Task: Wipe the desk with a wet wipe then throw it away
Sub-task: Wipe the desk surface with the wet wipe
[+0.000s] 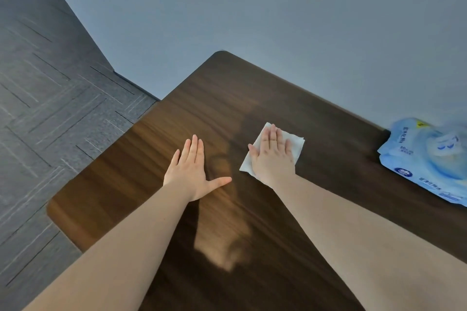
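Grey carpet tiles and a plain pale wall framed the dark wooden desk, which ran away from the person toward a rounded far corner. Both bare arms reached out over it.

The right hand lay flat, fingers straight and close together, palm pressing a folded white wet wipe against the wood. Nothing was pinched or gripped; the wipe was simply trapped under the open palm, its edges showing beyond the fingertips and along the side nearer the wall. The left hand rested flat on the bare desk just beside it, thumb spread toward the right hand, holding nothing.

The wipe sat directly under the right hand, toward the middle of the desk, so that hand alone would carry the stroke. Bare wood lay beyond the fingertips toward the far corner and off to the left, past the left hand. A blue pack of wipes lay well apart on the right, against the wall.

By my judgement the wiping was under way and much of the surface remained to be covered. No bin was in sight.
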Motion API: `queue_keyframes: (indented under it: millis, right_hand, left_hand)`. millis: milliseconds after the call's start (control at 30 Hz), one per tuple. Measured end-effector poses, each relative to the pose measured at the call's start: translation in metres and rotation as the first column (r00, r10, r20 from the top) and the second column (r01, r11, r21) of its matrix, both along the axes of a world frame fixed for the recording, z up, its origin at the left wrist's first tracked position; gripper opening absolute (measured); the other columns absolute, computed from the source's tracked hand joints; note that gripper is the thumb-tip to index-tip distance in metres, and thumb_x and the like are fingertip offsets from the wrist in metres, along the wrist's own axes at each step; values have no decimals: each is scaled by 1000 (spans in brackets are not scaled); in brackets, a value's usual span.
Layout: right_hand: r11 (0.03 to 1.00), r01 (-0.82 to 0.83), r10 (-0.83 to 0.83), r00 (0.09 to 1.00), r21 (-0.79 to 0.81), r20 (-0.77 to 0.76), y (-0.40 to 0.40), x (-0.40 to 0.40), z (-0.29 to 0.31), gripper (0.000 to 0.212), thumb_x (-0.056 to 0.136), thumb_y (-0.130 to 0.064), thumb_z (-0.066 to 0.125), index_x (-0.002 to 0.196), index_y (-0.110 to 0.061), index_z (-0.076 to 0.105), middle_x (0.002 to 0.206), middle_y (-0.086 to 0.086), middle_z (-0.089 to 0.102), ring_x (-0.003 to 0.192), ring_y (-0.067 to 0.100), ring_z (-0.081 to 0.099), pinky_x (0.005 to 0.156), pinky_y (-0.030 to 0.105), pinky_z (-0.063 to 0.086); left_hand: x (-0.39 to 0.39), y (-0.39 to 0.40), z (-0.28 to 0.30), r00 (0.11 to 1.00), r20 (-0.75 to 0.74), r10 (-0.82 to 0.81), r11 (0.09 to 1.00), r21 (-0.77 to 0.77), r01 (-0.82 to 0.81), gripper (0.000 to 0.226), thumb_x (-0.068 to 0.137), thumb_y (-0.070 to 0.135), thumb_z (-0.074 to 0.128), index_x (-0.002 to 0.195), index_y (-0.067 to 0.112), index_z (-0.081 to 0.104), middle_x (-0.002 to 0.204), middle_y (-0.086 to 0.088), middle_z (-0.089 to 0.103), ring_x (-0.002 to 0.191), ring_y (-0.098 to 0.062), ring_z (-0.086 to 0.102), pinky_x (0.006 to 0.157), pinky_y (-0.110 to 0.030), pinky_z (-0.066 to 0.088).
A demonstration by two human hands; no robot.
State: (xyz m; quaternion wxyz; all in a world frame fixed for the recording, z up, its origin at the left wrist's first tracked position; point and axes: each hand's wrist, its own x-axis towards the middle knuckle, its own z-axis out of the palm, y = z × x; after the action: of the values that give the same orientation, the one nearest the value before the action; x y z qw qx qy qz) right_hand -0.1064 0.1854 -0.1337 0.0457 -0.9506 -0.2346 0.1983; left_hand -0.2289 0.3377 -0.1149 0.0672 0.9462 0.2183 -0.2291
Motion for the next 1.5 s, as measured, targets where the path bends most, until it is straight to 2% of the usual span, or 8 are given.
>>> queue_keyframes:
  millis: [367, 600, 733, 833, 1000, 1167, 1367, 1500]
  right_hand:
    - [977, -200, 191, 975, 76, 111, 156, 36, -14, 66, 99, -49, 11, 150, -12, -7, 160, 4, -9, 147, 19, -11, 117, 41, -7]
    - [972, -220, 209, 971, 85, 119, 132, 38, -19, 66, 98, -52, 10, 151, -16, -6, 161, 2, -8, 147, 18, -8, 117, 41, -7]
    - [988, -130, 124, 990, 83, 68, 58, 37, -16, 65, 97, -52, 8, 150, -17, -6, 160, 0, -9, 147, 16, -9, 118, 40, -8]
    - [998, -28, 25, 998, 55, 60, -14, 38, -13, 65, 97, -52, 7, 150, -18, -7, 160, -2, -10, 146, 13, -10, 118, 38, -8]
    - [992, 126, -124, 989, -26, 77, -154, 28, -14, 66, 96, -53, 5, 150, -18, -10, 160, 0, -11, 146, 15, -9, 119, 38, -6]
    - [952, 302, -294, 948, -51, 119, -295, 12, -11, 65, 97, -51, 6, 150, -17, -8, 161, 0, -7, 147, 15, -6, 119, 37, -4]
    - [815, 577, -567, 814, -56, 123, -475, -16, -12, 65, 97, -49, 7, 151, -15, -5, 161, 1, -6, 147, 14, -6, 120, 38, -2]
    - [652, 755, -744, 655, -76, 131, -585, -43, -9, 66, 96, -50, 5, 151, -16, -6, 161, -1, -6, 147, 12, -7, 119, 39, -3]
  left_hand:
    - [-3, 5, -14, 995, 94, 20, 999, -43, -16, 115, 68, 89, 21, 147, 15, -19, 157, -2, -23, 144, -20, -21, 118, -43, -9]
    - [-4, 6, -18, 992, 127, 22, 999, -42, -17, 115, 69, 90, 23, 149, 16, -13, 159, -2, -17, 146, -21, -16, 115, -41, -9]
    - [-6, 2, -11, 997, 70, -30, 999, 29, 29, 113, 71, 88, 12, 148, 10, -14, 159, -6, -17, 146, -20, -14, 118, -40, -4]
    - [0, -28, -7, 977, 131, -169, 984, 70, 161, 105, 77, 83, 10, 150, 9, -10, 160, -5, -12, 147, -16, -10, 117, -36, -3]
    - [35, -127, 2, 922, 174, -346, 937, 13, 349, 100, 80, 78, 10, 150, 9, -5, 160, -4, -8, 147, -15, -8, 118, -34, 1]
    - [75, -232, 11, 834, 114, -539, 837, -36, 546, 98, 80, 78, 12, 149, 12, -9, 160, -3, -12, 146, -15, -10, 119, -35, 0]
    - [102, -373, 10, 680, 96, -727, 676, -76, 733, 96, 81, 77, 16, 149, 14, -10, 160, -2, -13, 146, -15, -11, 120, -36, 1]
    - [100, -463, 2, 569, 120, -814, 561, -90, 823, 98, 81, 79, 15, 149, 14, -10, 160, -2, -15, 146, -14, -13, 118, -36, -1]
